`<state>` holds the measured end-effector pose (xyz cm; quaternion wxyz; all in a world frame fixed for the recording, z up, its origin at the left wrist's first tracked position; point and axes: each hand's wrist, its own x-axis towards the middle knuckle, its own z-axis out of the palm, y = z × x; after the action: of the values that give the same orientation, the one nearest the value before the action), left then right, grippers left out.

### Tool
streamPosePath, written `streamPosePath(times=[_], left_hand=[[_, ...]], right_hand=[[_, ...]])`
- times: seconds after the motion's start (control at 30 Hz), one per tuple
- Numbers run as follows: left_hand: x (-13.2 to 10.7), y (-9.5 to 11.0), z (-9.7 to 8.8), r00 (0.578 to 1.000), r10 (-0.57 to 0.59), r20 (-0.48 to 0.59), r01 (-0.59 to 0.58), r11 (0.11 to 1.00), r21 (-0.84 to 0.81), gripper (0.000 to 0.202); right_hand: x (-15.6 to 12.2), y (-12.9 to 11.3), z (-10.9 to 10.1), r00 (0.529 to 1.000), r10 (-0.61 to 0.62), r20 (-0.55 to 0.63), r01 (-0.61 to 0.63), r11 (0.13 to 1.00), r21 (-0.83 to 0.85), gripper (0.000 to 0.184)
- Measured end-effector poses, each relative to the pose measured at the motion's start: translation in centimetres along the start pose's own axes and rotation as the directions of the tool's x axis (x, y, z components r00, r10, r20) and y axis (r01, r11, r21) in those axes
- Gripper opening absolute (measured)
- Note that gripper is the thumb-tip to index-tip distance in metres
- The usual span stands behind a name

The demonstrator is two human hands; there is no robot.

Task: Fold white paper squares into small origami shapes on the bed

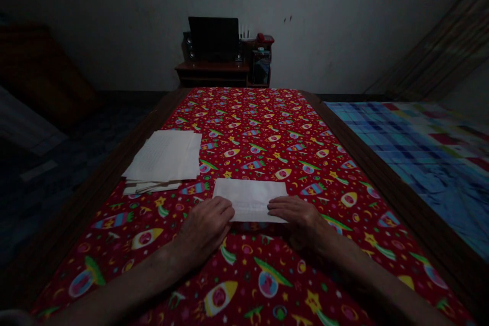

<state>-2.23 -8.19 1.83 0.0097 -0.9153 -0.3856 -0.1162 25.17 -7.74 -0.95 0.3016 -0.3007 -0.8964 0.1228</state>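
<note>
A folded white sheet of paper (250, 197) lies flat on the red rocket-patterned cloth (267, 132) in front of me. My left hand (204, 228) rests on the sheet's near left corner, fingers flat and pressing down. My right hand (298, 216) lies on its near right edge, fingers stretched toward the left. Neither hand grips anything. A loose stack of white papers (165, 158) sits to the left, a hand's width beyond my left hand.
The cloth covers a long wooden-edged surface (367, 163). A blue checked mat (416, 158) lies to the right. At the far wall stands a low cabinet (214, 74) with a dark screen (214, 38) and small items. The room is dim.
</note>
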Motion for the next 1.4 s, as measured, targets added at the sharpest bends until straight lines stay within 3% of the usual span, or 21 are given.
streamPosePath(times=[0.1,0.2,0.3,0.37,0.47,0.57,0.63,0.7,0.77,0.83,0.9,0.97,1.03,1.23,1.4], left_hand=[[-0.5,-2.0,0.4,0.995,-0.091,-0.038,0.077,0.954,-0.288,0.014],[-0.5,-4.0,1.0,0.970,-0.240,-0.036,0.191,0.848,-0.495,0.017],[0.3,-4.9,1.4,0.907,-0.422,-0.013,0.351,0.770,-0.532,0.021],[0.9,-4.9,1.4,0.869,-0.495,0.004,0.434,0.757,-0.488,0.025],[1.5,-4.7,1.4,0.842,-0.539,0.016,0.500,0.770,-0.397,0.028],[1.1,-5.0,1.6,0.881,-0.470,-0.048,0.412,0.813,-0.412,0.026],[0.4,-5.2,1.5,0.928,-0.362,-0.084,0.287,0.842,-0.456,0.021],[-0.4,-4.9,0.9,0.967,-0.232,-0.110,0.163,0.886,-0.434,0.015],[-1.1,-3.9,-0.1,0.981,-0.108,-0.160,0.057,0.954,-0.295,0.019],[-1.4,-2.1,-1.1,0.986,0.009,-0.166,-0.028,0.993,-0.112,0.030],[-1.3,-0.4,-1.8,0.973,0.111,-0.204,-0.108,0.994,0.022,0.025],[-1.0,0.6,-1.9,0.945,0.198,-0.262,-0.185,0.980,0.074,0.023],[-0.5,0.5,-1.5,0.909,0.223,-0.351,-0.229,0.973,0.024,0.026],[1.4,-1.7,-0.4,0.832,-0.011,-0.555,-0.240,0.895,-0.377,0.019],[2.8,-1.6,-2.1,0.800,-0.016,-0.599,-0.254,0.896,-0.364,0.016]], right_hand=[[-0.2,0.1,-0.4,0.984,0.178,-0.009,-0.175,0.977,0.120,0.021],[-0.1,0.0,-0.6,0.908,0.419,-0.017,-0.411,0.898,0.159,0.019],[0.5,0.5,-0.3,0.817,0.573,-0.070,-0.563,0.817,0.124,0.020],[1.1,0.9,-0.1,0.795,0.598,-0.098,-0.597,0.801,0.043,0.020],[1.7,1.4,0.0,0.816,0.561,-0.141,-0.573,0.816,-0.071,0.017],[1.3,1.4,-0.2,0.875,0.460,-0.152,-0.468,0.884,-0.022,0.017],[0.7,0.9,-0.6,0.941,0.303,-0.148,-0.306,0.952,0.002,0.016],[0.2,-0.2,-1.0,0.989,0.066,-0.135,-0.079,0.992,-0.097,0.015],[0.0,-1.7,-1.3,0.986,-0.135,-0.100,0.103,0.957,-0.272,0.017],[0.4,-3.4,-1.3,0.976,-0.217,0.005,0.202,0.901,-0.383,0.019],[1.0,-5.0,-1.0,0.960,-0.273,0.055,0.269,0.859,-0.436,0.018],[1.6,-6.0,-0.7,0.953,-0.292,0.076,0.296,0.851,-0.434,0.016],[2.0,-6.3,-0.5,0.958,-0.278,0.071,0.282,0.875,-0.393,0.016],[1.4,-3.1,-0.6,0.980,-0.124,-0.156,0.063,0.935,-0.348,0.028],[2.2,-3.2,-3.9,0.962,-0.187,-0.198,0.113,0.935,-0.336,0.025]])
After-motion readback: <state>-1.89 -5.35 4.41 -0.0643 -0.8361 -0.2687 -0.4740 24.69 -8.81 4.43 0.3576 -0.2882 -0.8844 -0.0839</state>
